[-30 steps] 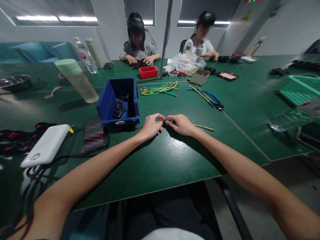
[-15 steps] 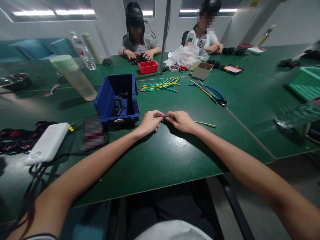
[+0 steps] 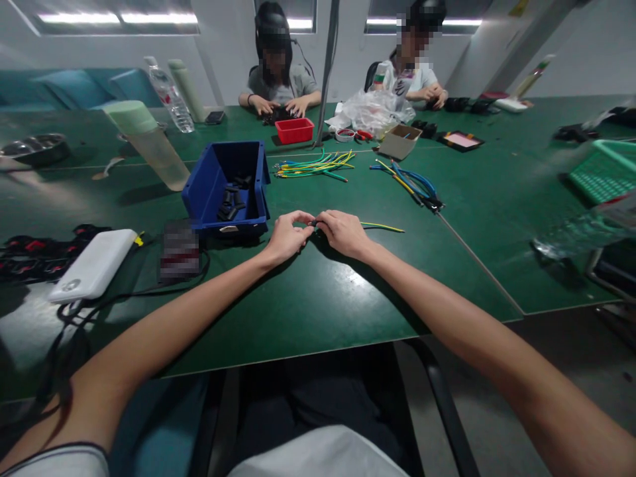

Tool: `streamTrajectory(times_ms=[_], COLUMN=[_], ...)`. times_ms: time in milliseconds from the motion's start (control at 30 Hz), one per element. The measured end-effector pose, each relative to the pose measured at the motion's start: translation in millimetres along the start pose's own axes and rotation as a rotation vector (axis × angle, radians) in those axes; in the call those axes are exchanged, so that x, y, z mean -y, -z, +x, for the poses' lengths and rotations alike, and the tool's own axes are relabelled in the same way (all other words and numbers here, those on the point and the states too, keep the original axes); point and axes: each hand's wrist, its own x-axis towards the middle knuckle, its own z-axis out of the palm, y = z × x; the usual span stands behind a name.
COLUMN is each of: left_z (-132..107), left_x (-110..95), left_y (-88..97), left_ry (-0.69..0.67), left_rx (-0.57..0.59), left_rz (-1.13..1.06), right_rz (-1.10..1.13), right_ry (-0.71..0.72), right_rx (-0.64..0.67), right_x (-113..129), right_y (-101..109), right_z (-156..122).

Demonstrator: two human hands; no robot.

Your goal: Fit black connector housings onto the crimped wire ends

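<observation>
My left hand [image 3: 287, 235] and my right hand [image 3: 342, 232] meet fingertip to fingertip on the green table [image 3: 308, 311]. Both are closed in a pinch around a small dark piece at the end of a yellow-green wire [image 3: 382, 227]. The wire trails away to the right from under my right hand. Just left of my hands stands a blue bin [image 3: 226, 189] holding several small black parts [image 3: 231, 202].
Bundles of yellow-green wires [image 3: 315, 165] and blue wires [image 3: 412, 185] lie further back. A white power bank [image 3: 92, 265] with black cables lies at left, a pale tumbler [image 3: 146, 142] behind it. Two people sit across the table by a red tray [image 3: 295, 130]. A green basket [image 3: 603, 172] stands at right.
My hands stay pinched together on the wire's end. They have drifted slightly left and up in the view as my head shifted.
</observation>
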Motion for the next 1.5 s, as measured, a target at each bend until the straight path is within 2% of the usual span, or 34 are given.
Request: streamTrajectory(times_ms=[333, 500, 567, 667, 767, 867, 933, 1033, 1133, 1200, 1333, 1500], left_z=[4.4, 6.1, 8.3, 13.5, 17.7, 18.3, 17.2, 15.0, 13.4, 12.7, 11.0, 6.6], left_x=[1.9, 0.4, 3.8, 11.6, 16.6, 16.1, 14.0, 11.7, 12.5, 14.0, 14.0, 7.6], left_y=[-1.9, -1.7, -1.1, 0.3, 1.9, 2.6, 2.5, 1.9, 1.3, 0.9, 0.2, 0.3], left_ry=[-0.061, -0.042, -0.049, -0.106, -0.125, -0.077, -0.042, -0.058, -0.127, -0.169, -0.207, -0.173], left_rx=[0.021, 0.069, 0.055, -0.028, -0.128, -0.202, -0.216, -0.192, -0.126, -0.086, -0.044, 0.059], left_rz=[0.115, 0.14, 0.132, 0.12, 0.126, 0.091, 0.023, -0.063, -0.059, -0.012, 0.068, 0.002], right_rz=[0.079, 0.152, 0.197, 0.26, 0.307, 0.427, 0.617, 1.044, 1.331, 1.372, 1.324, 1.338], right_ry=[0.041, 0.034, 0.025, 0.021, 0.027, -0.114, -0.296, -0.522, -0.543, -0.515, -0.463, -0.402], right_rx=[-0.04, -0.052, -0.077, -0.163, -0.359, -0.52, -0.468, -0.351, -0.443, -0.492, -0.496, -0.508], right_x=[-10.9, -14.6, -14.0, -8.5, 3.2, 16.9, 23.5, 27.2, 26.4, 25.4, 21.8, 13.6], right_y=[-11.9, -16.3, -17.0, -14.2, -5.7, 2.3, 2.4, -5.9, -16.3, -20.8, -24.5, -24.1], right_z=[4.4, 5.8, 6.3, 5.1, -1.6, -12.2, -16.7, -14.0, -4.4, 0.2, 0.3, -4.7])
